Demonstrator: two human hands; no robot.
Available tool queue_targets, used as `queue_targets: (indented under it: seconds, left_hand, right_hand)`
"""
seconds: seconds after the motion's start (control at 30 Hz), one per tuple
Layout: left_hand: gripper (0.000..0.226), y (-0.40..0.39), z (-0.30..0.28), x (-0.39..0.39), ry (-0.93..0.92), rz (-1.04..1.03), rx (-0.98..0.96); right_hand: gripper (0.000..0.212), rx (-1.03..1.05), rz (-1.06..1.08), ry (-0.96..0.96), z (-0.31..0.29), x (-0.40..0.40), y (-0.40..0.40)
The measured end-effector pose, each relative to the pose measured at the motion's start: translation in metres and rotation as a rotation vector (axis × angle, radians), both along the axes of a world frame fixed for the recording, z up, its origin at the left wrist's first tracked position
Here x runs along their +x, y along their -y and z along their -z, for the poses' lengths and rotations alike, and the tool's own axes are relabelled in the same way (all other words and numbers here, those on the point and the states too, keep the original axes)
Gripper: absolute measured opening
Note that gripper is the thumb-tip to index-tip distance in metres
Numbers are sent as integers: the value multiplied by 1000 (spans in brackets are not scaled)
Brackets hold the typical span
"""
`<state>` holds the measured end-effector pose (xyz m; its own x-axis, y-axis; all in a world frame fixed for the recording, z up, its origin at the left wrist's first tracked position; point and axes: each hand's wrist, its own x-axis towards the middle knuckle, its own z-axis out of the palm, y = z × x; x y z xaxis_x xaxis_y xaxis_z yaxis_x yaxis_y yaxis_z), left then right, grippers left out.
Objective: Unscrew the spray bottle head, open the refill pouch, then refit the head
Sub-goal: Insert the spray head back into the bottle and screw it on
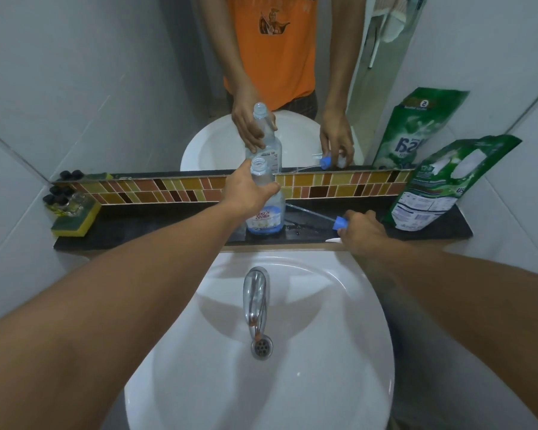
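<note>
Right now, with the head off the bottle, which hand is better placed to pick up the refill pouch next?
The right hand. It lies on the ledge beside the green refill pouch, though it first has to release the spray head. The left hand grips the open spray bottle, steadying it.

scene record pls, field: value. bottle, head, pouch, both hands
bottle: upright on ledge, neck open, head off
head: off the bottle, on the ledge, dip tube pointing left
pouch: leaning on wall at right; whether opened cannot tell
left hand: grips the bottle below the neck
right hand: holds the head
sponge: far left of ledge
</note>
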<state>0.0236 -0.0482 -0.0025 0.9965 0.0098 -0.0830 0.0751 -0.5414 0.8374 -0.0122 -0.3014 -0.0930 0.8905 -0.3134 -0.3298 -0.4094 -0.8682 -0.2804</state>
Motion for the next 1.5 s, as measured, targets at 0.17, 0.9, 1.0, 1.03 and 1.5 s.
queue_targets:
  seconds: [0.17, 0.9, 1.0, 1.03, 1.5]
  left_hand:
    - [51, 0, 2, 2, 10, -8, 18]
    - [54, 2, 1, 2, 20, 13, 58]
    - [55, 1, 1, 2, 8, 9, 49]
    - [56, 1, 1, 2, 2, 9, 43]
    - [58, 1, -1, 2, 3, 43, 40]
  right_hand:
    - [40, 22, -1, 93, -22, -14, 15]
    - [37, 25, -59, 393, -144, -60, 16]
    - [36, -11, -64, 416, -153, -63, 15]
    - [37, -16, -63, 419, -155, -64, 14]
    - [39, -209, -67, 426, -180, -74, 24]
